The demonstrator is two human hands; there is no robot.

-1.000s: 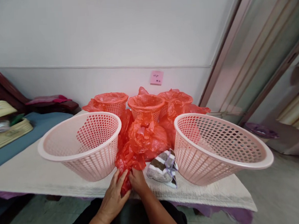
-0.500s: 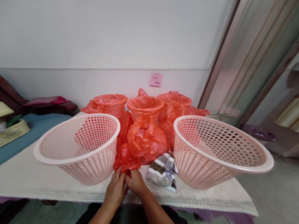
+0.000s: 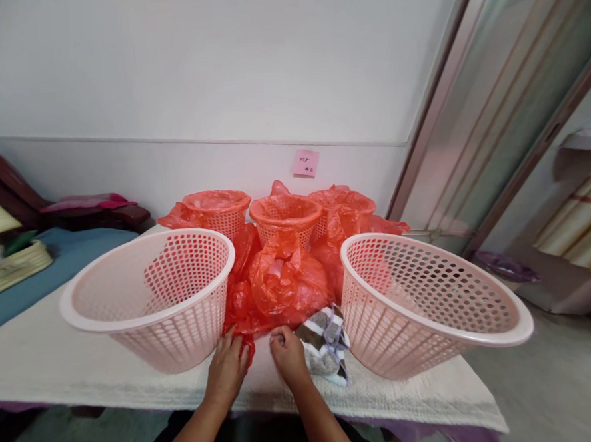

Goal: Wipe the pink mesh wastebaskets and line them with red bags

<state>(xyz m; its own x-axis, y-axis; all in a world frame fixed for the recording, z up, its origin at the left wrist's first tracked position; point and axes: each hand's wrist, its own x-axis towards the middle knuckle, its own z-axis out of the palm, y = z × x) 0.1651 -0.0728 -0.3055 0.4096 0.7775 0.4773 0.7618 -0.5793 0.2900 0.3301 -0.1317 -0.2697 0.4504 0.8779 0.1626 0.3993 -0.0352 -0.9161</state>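
Note:
My left hand [image 3: 227,366] is closed over the near end of a crumpled red plastic bag [image 3: 240,304], whose edge bulges out beside the fingers. To its right, my right hand [image 3: 290,358] is curled in a pinch above the white table cover; what its fingertips hold, if anything, is hidden. Just right of that hand lies a folded brown, grey and white striped cloth [image 3: 321,343] with a purple tie. Behind the hands sits a full-looking red plastic bag [image 3: 289,281]. A pink perforated basket [image 3: 175,335] stands to the left, a second pink basket [image 3: 382,336] to the right.
At the back, three smaller baskets lined with red bags, including the middle basket [image 3: 285,211], stand near the wall. A pink note [image 3: 305,163] is stuck there. Yellow containers [image 3: 15,268] rest on a blue surface at left. The white table cover [image 3: 38,360] reaches the front edge.
My right hand has moved right, away from my left hand and toward the striped cloth. My left hand stays at the red bag. The camera view has shifted slightly.

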